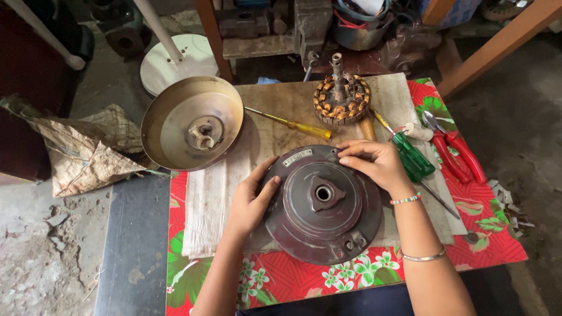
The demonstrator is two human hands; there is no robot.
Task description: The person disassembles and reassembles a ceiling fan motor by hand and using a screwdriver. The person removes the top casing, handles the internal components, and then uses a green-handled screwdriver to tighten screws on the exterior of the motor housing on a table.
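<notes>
At far left a crumpled brown sack (82,155) lies on the floor, its top edge lost in shadow. Beside it a shallow brass-coloured bowl cover (192,122) overhangs the table's (281,105) left edge, with a small fitting at its centre too small to make out. A yellow-handled screwdriver (290,123) lies just right of it on the board.

The left hand (250,202) rests flat against the left rim of the dark round motor housing (325,205), fingers spread moderately, gripping nothing closed. The housing sits in the middle of the table on a white cloth (211,199), which lies over a red flowered sheet (281,278).

Behind it stands a copper-wound stator (342,99) on its shaft. The right hand (374,161) presses its bent fingertips on the housing's upper right rim, hiding that edge. Near it lie a green screwdriver (413,157), partly under the wrist, and red pliers (459,153). Clutter above is cut off by the frame.
</notes>
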